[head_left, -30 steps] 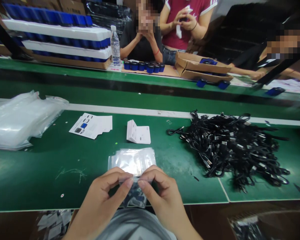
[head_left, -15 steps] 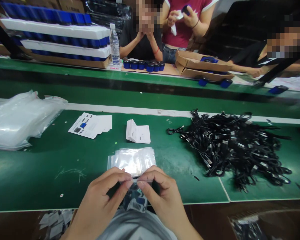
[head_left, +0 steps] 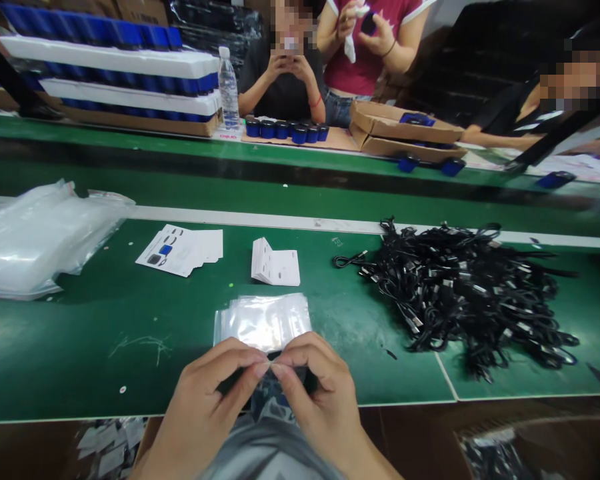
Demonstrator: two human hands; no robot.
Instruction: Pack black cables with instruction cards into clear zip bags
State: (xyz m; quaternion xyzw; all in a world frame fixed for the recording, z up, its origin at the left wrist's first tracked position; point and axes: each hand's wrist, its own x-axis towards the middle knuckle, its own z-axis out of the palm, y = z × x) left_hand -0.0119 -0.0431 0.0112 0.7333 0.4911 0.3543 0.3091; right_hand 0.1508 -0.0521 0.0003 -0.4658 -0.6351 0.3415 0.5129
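Both hands meet at the table's front edge, pinching the top edge of a small clear plastic bag (head_left: 271,399). My left hand (head_left: 215,393) has thumb and forefinger closed on it from the left, and my right hand (head_left: 317,387) does the same from the right, fingertips nearly touching. Dark and printed contents show through the bag, partly hidden by the fingers. Just beyond the hands lies a stack of empty clear plastic bags (head_left: 267,320). Farther back are a folded stack of leaflets (head_left: 283,267) and a fanned pile of printed leaflets (head_left: 180,252).
A heap of black USB cables (head_left: 460,293) covers the right side. Large plastic packs (head_left: 40,233) lie at left. Boxes with packed bags sit below the table edge. Across the bench are a water bottle (head_left: 228,90), blue round items (head_left: 300,132) and several co-workers.
My fingertips have come closer together along the bag's top edge, and the bag is tilted more out of sight. Across the bench, the seated person's hands have lowered slightly.
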